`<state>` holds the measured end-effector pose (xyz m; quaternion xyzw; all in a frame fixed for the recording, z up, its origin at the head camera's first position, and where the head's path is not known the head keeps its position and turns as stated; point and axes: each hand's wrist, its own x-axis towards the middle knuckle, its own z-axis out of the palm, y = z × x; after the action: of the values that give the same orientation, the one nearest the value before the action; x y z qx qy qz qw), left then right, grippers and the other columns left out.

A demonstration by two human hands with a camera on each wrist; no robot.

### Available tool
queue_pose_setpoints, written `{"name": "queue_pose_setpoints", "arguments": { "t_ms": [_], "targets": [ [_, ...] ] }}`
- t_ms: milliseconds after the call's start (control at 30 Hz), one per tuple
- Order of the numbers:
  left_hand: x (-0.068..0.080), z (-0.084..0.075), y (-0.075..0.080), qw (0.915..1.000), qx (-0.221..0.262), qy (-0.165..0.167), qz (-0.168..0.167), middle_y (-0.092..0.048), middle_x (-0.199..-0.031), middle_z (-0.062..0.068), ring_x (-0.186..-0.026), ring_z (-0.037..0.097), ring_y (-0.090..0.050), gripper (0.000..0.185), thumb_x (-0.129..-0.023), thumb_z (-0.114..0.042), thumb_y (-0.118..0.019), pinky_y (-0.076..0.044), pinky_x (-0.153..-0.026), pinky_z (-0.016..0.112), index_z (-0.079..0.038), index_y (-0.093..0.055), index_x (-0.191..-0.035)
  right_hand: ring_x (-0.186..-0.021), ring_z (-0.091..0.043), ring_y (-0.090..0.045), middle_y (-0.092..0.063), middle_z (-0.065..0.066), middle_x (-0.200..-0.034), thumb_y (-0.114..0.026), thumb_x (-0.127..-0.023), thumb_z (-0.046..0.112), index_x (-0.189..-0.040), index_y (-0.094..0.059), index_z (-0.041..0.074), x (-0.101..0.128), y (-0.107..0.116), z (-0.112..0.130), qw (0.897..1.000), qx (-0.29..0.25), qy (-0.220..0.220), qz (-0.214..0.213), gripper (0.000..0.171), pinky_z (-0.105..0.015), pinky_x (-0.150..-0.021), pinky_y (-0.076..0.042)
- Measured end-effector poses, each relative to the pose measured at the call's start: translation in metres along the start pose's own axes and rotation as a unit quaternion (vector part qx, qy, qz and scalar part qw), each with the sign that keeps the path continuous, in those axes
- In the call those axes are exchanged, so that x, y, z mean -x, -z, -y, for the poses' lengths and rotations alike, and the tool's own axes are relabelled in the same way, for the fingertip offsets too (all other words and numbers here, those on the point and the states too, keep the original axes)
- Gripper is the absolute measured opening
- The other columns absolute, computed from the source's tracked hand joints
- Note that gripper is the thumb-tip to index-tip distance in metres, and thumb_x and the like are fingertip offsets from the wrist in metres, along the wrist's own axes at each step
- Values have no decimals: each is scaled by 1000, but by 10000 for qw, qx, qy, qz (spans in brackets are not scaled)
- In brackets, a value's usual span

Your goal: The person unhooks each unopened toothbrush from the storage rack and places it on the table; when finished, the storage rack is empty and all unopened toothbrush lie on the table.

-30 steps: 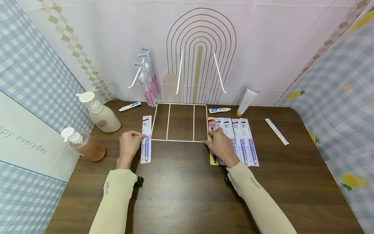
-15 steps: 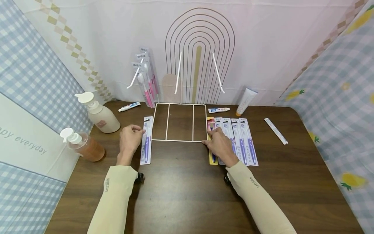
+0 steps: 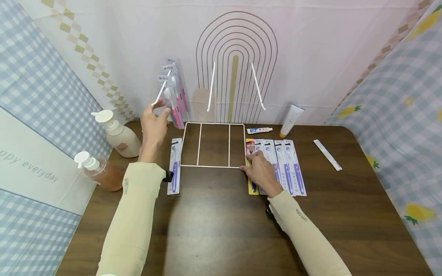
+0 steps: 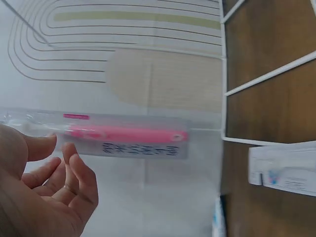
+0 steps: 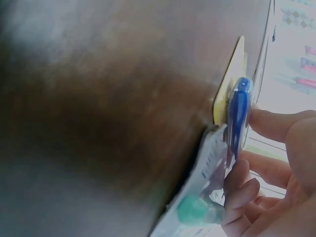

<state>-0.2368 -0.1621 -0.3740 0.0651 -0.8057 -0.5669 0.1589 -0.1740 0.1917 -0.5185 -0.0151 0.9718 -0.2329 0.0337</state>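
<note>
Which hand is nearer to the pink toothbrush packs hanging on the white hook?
Left. The left hand is raised just beside the pink toothbrush packs; the right hand rests on the yellow-backed toothbrush pack on the table.

Glossy clear plastic toothbrush packs (image 3: pixel 174 96), white wire rack (image 3: pixel 213 144), matt wood-grain table (image 3: pixel 221 222).

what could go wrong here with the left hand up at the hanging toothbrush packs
The left hand is open beside the pink toothbrush packs hanging on a thin white hook; a tug might pull several off together. Its sleeve passes over the purple toothbrush pack and could drag it off the table.
</note>
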Motion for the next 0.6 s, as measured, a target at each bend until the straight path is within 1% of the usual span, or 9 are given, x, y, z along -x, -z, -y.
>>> {"name": "queue_pose_setpoints", "arguments": {
  "t_ms": [133, 200, 233, 267, 367, 400, 500, 600],
  "targets": [
    [-7, -10, 0, 10000, 58, -34, 47, -73, -146, 19, -64, -2, -59, 38, -114, -12, -68, -46, -56, 13, -1, -67, -151, -84, -28, -66, -66, -21, -133, -90, -100, 41, -155, -72, 6, 7, 10, 11, 9999, 12, -103, 118, 68, -41, -64, -51],
    [-10, -13, 1, 9999, 87, -51, 43, -75, -134, 18, -62, -2, -59, 34, -114, -12, -67, -46, -54, 14, 2, -70, -144, -83, -27, -65, -66, -20, -132, -90, -99, 43, -155, -72, 7, 6, 8, 9, 9999, 40, -97, 104, 68, -40, -63, -50],
    [-10, -14, 1, 9999, 105, -64, 30, -77, -126, 16, -61, -1, -59, 31, -114, -12, -68, -46, -53, 14, 4, -71, -140, -84, -27, -66, -66, -19, -133, -90, -99, 43, -156, -71, 8, 6, 9, 9, 9998, 32, -139, 143, 69, -40, -63, -50],
    [-11, -14, 1, 9999, 110, -71, 21, -77, -118, 13, -61, -2, -59, 29, -113, -12, -68, -46, -52, 14, 5, -72, -136, -84, -26, -65, -66, -18, -132, -91, -99, 45, -155, -72, 9, 3, 4, 5, 9999, 48, -111, 107, 70, -39, -61, -49],
    [-11, -15, 1, 9998, 147, -88, -51, -71, -100, 3, -58, -3, -59, 23, -113, -12, -68, -46, -51, 15, 6, -74, -126, -82, -25, -65, -65, -16, -132, -90, -99, 49, -156, -72, 11, -6, -9, -9, 9999, 103, -41, 52, 71, -37, -59, -48],
    [-11, -15, 1, 9998, 145, -108, -73, -69, -96, 0, -58, -2, -59, 22, -113, -12, -68, -46, -51, 15, 7, -75, -123, -80, -24, -64, -65, -15, -131, -90, -98, 50, -155, -72, 11, -9, -14, -14, 9999, 118, -10, 13, 71, -35, -58, -47],
    [-11, -17, 1, 9998, 141, -147, -91, -69, -97, -1, -59, -2, -60, 21, -113, -12, -69, -46, -51, 15, 7, -76, -120, -77, -23, -63, -66, -16, -131, -90, -99, 48, -155, -73, 11, -8, -13, -13, 9999, 134, 0, 5, 70, -36, -58, -48],
    [-10, -20, 0, 9998, 161, -119, -92, -70, -97, -3, -59, -2, -60, 21, -113, -12, -70, -44, -50, 15, 6, -77, -120, -76, -22, -62, -66, -17, -130, -91, -99, 47, -153, -74, 10, -6, -9, -10, 10000, 61, -6, -9, 68, -37, -58, -49]
  ]
}}
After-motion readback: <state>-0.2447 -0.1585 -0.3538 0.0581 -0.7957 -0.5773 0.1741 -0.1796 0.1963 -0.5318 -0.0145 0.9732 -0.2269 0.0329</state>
